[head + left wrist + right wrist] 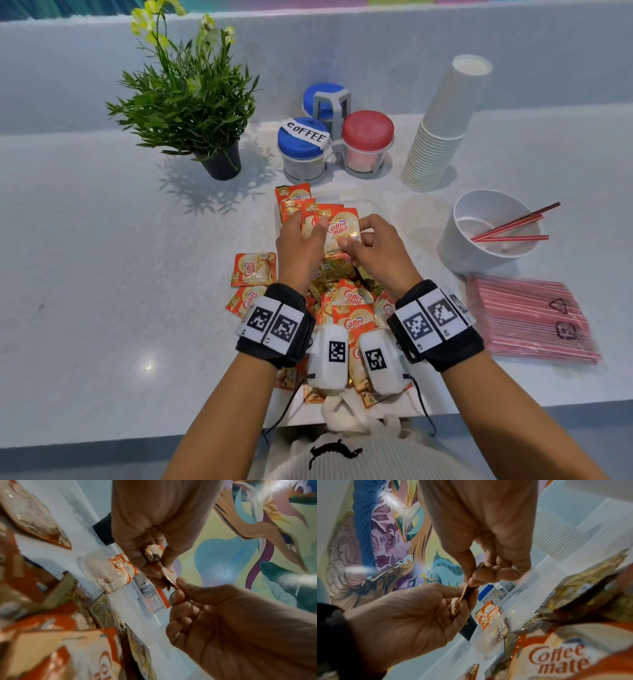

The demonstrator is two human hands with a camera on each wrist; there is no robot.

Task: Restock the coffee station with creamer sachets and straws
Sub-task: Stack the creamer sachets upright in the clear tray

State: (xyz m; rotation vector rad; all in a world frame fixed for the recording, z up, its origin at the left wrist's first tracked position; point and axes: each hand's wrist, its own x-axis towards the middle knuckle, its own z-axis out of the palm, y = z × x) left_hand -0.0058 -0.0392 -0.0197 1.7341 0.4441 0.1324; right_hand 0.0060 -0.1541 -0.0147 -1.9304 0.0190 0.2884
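Observation:
Both hands hold a small stack of orange Coffee mate sachets (343,227) upright over a clear plastic tray (371,206). My left hand (301,236) grips the stack's left side, fingers curled round it (152,553). My right hand (364,240) pinches the right edge between thumb and forefinger (471,583). Other sachets (293,200) stand in the tray's far left end (122,568). A loose pile of sachets (352,298) lies on the counter under my wrists. A few red-striped straws (513,224) lean in a white tub (455,240). A sealed straw pack (529,317) lies at the right.
Behind the tray stand a rack of jars, one labelled COFFEE (303,150), one red-lidded (368,144), one blue-lidded (325,97). A tall stack of white paper cups (442,133) leans at the back right. A potted plant (191,106) stands at the back left.

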